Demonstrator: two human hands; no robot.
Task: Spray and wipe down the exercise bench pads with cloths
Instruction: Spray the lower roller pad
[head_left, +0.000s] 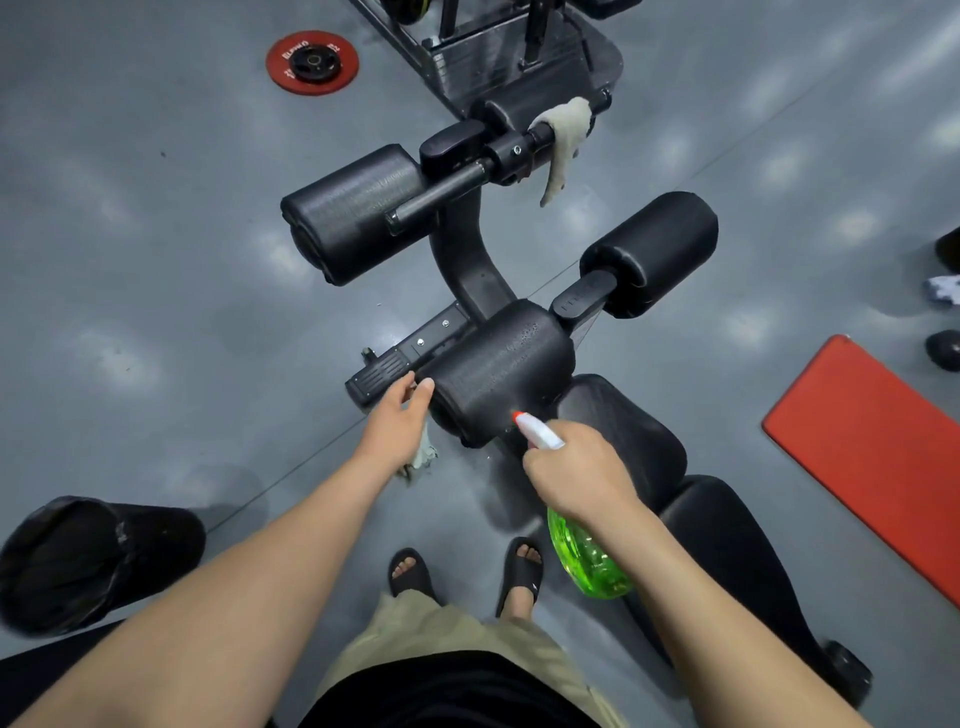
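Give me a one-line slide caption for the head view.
Right hand aims a green spray bottle at the near roller pad while the left hand holds a cloth beside it.

Single head-worn wide-angle view, facing forward and steeply down, close above the black padded exercise bench (498, 374), which runs from 5 o'clock toward 12 o'clock. Black slide sandals (521, 574) at 6 o'clock.

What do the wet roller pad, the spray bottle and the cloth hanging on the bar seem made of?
Roller pad: probably foam under black vinyl; grained, slightly shiny skin with droplets beading on it.
Spray bottle: translucent green plastic, glossy, light passing through.
Hanging cloth: soft pale woven fabric, perhaps cotton towelling; it drapes limply and looks fuzzy.
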